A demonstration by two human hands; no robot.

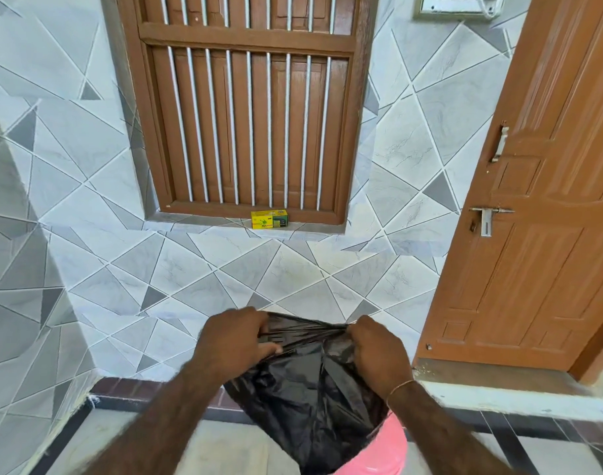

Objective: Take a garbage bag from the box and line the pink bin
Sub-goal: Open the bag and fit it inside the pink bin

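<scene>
A black garbage bag hangs in front of me, its top edge bunched between both hands. My left hand grips the bag's top at the left, my right hand grips it at the right. The bag's lower part drops into the pink bin, of which only a piece of the rim and wall shows at the bottom, mostly hidden by the bag and my right forearm. The yellow-green garbage bag box lies on the window ledge, well above and beyond my hands.
A brown wooden window with white bars fills the tiled wall ahead. A brown door with a latch stands at the right, above a raised step. The tiled wall angles in on the left.
</scene>
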